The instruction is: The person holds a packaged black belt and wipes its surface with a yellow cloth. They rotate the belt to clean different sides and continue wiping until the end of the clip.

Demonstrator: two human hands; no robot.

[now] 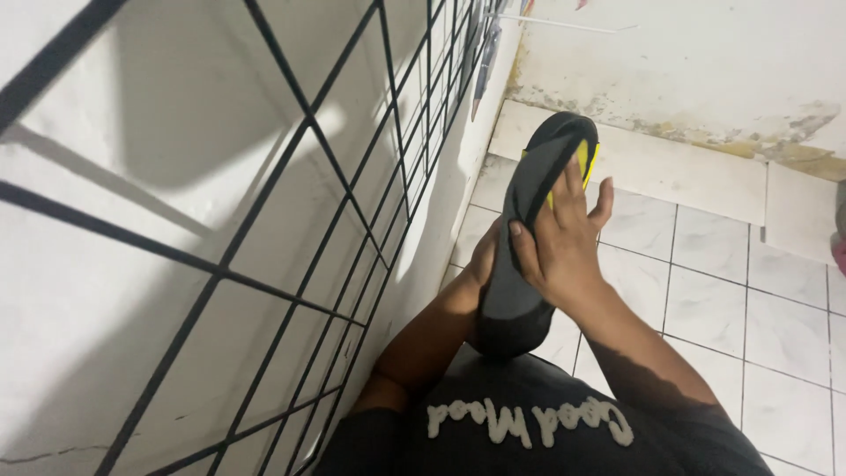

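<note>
A black flip-flop sandal point(520, 291) with a yellow edge near its toe is held upright in front of me, its dark sole facing the camera. My right hand point(564, 238) wraps around it from the right, thumb on the sole and fingers behind. My left hand point(483, 256) is mostly hidden behind the sandal's left side, pressed against it; only the wrist and heel of the hand show.
A black wire grid point(352, 185) hangs on the white wall at the left. White floor tiles point(723, 308) lie to the right, meeting a stained wall base point(687, 167). My dark shirt point(546, 423) fills the bottom of the view.
</note>
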